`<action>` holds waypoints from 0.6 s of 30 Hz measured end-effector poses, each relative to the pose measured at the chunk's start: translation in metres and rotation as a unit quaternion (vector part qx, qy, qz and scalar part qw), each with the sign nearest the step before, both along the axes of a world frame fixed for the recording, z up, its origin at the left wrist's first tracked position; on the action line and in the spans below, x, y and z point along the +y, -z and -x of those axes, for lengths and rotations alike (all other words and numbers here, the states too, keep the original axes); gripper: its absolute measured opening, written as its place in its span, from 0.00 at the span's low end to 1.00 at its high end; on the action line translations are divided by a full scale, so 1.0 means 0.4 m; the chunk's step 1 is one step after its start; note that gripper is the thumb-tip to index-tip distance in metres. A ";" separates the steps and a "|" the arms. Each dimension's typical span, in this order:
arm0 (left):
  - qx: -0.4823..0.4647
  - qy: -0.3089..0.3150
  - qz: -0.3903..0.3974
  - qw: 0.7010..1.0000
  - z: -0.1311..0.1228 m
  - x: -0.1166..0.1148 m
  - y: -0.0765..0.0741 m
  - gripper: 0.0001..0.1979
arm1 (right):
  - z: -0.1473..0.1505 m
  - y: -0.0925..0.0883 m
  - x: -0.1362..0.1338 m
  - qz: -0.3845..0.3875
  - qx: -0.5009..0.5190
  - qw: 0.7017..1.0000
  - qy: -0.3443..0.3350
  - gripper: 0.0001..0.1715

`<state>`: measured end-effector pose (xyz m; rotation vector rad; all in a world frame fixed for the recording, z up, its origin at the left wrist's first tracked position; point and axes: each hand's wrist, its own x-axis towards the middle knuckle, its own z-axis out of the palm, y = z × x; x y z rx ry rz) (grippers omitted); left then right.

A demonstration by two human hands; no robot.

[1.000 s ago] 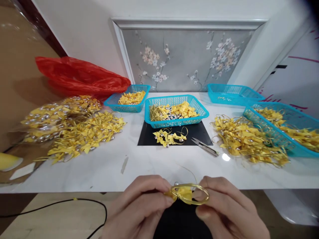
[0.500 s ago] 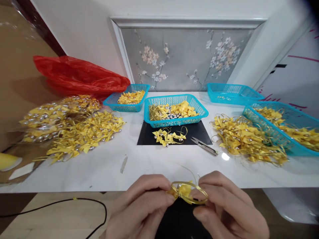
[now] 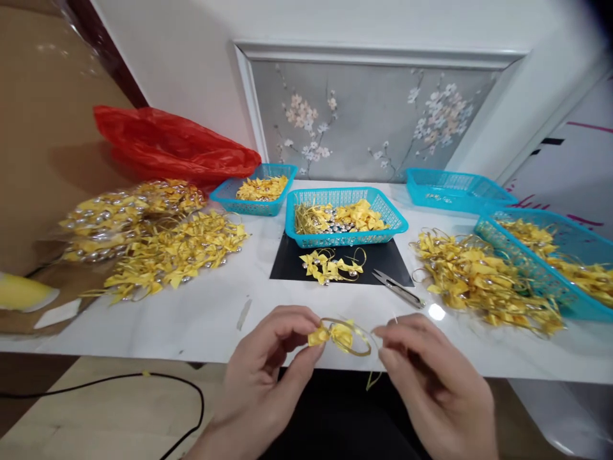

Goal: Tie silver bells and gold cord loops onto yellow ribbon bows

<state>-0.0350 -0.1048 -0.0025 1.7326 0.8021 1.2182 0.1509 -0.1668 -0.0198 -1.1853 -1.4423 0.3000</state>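
Between thumb and fingers, my left hand pinches a yellow ribbon bow with a small bead and a looped gold cord. To its right, my right hand is closed on a thin gold strand beside the loop. Both hands are over the table's front edge. Beyond them, on a black mat, lie several yellow bows with beads and cord. Thread snips rest at the mat's right edge.
A blue basket of bows and beads stands behind the mat. Other blue baskets stand further back and right. Bow piles lie left and right. A red plastic bag is at the back left.
Both hands have moved up and further over the table. The right hand has drawn away from the loop, widening the gap. The camera view has shifted slightly.
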 end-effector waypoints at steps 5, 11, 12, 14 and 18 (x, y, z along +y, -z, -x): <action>0.011 0.046 0.057 0.997 0.000 -0.002 0.010 0.18 | 0.004 -0.018 0.022 0.199 0.153 0.961 -0.119 0.11; 0.023 0.073 0.110 0.991 0.003 -0.001 0.011 0.14 | 0.033 -0.030 0.029 0.253 0.231 0.931 -0.128 0.18; 0.010 0.075 0.122 0.990 0.003 0.003 0.010 0.15 | 0.032 -0.028 0.028 0.245 0.225 0.936 -0.111 0.17; -0.014 0.087 0.156 0.984 0.001 0.010 0.007 0.15 | 0.026 -0.021 0.027 0.216 0.192 0.955 -0.067 0.15; -0.045 0.124 0.239 0.962 -0.018 0.015 0.000 0.08 | 0.017 -0.010 0.025 0.148 0.103 0.983 -0.017 0.14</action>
